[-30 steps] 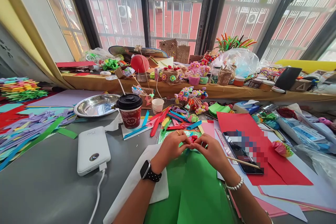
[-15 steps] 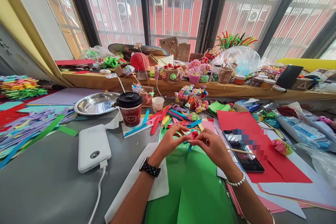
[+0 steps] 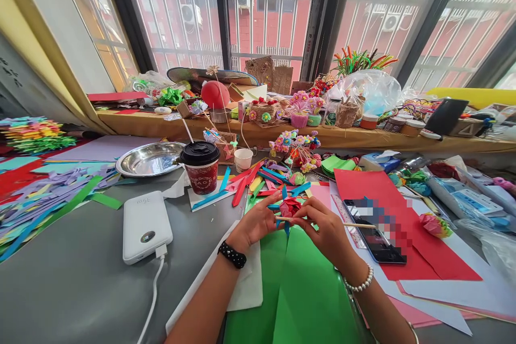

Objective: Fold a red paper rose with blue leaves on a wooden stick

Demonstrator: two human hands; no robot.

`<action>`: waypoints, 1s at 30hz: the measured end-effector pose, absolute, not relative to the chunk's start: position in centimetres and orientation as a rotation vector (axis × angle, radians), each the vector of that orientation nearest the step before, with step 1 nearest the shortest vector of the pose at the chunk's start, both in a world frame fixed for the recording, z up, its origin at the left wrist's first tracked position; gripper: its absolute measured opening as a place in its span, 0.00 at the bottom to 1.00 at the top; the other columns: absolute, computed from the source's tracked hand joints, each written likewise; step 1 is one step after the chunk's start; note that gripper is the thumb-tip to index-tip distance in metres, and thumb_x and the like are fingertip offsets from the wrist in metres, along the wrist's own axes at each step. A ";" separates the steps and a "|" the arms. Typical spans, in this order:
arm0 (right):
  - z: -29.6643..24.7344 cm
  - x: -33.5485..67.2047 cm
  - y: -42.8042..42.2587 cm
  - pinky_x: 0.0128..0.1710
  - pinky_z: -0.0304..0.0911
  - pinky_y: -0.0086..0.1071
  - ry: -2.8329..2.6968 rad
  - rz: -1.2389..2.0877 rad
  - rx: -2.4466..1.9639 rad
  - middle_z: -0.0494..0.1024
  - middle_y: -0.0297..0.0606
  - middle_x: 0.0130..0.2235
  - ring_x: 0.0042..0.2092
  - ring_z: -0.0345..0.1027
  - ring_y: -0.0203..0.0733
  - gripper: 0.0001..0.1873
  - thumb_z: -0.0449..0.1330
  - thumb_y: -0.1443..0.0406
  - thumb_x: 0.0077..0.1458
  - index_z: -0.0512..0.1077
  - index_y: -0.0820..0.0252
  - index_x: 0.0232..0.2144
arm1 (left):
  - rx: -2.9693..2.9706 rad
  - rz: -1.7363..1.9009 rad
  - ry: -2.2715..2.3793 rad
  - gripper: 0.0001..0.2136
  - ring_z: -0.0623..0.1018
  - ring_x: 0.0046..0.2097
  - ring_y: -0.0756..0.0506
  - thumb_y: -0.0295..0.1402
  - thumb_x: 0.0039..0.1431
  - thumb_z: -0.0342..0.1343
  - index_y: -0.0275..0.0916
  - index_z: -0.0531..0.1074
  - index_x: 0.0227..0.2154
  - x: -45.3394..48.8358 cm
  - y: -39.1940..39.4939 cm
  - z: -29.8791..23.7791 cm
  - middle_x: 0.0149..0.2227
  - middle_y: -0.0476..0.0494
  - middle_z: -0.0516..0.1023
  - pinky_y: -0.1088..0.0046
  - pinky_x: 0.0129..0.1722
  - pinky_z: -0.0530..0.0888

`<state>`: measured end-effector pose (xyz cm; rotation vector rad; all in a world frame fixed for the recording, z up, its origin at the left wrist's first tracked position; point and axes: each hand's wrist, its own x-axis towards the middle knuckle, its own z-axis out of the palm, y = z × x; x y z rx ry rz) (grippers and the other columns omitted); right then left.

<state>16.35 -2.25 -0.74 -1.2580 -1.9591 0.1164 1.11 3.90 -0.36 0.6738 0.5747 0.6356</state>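
Note:
A red paper flower [image 3: 290, 206] with blue pointed strips sticking out around it is held up over the green paper [image 3: 318, 290]. My left hand [image 3: 256, 221] supports it from the left, its fingers closed on the flower's edge. My right hand [image 3: 328, 228] pinches a thin wooden stick [image 3: 360, 225], which runs across the palm and out to the right. The stick's near end lies against the flower's lower side, and the right fingertips are also close to the petals. Part of the flower is hidden behind the fingers.
A lidded coffee cup [image 3: 200, 169], a paper cup [image 3: 243, 159] and a metal plate [image 3: 151, 159] stand behind on the left. A white power bank [image 3: 147, 228] with a cable lies nearer. A phone [image 3: 377, 236] rests on red paper [image 3: 435, 247]. Paper strips [image 3: 258, 185] lie ahead.
The flower has turned, so its red petals and blue strips show more. My left hand has opened out beneath it, and the stick's near end has come into view against it.

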 end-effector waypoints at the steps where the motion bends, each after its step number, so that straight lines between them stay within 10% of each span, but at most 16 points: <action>1: -0.8 16.3 -2.2 0.29 0.62 0.28 -1.951 0.088 -1.267 0.67 0.37 0.30 0.30 0.64 0.36 0.08 0.51 0.63 0.54 0.69 0.59 0.28 | 0.663 0.633 0.563 0.05 0.72 0.23 0.52 0.32 0.49 0.53 0.37 0.66 0.30 1.0 3.9 -0.3 0.20 0.52 0.69 0.77 0.26 0.69; 30: -1.1 16.0 -1.8 0.23 0.57 0.27 -1.699 0.418 -1.427 0.72 0.31 0.26 0.24 0.60 0.34 0.08 0.56 0.59 0.49 0.67 0.59 0.26 | 0.743 0.785 0.500 0.09 0.71 0.26 0.54 0.31 0.46 0.58 0.38 0.64 0.30 1.8 3.6 -1.5 0.25 0.53 0.70 0.77 0.29 0.68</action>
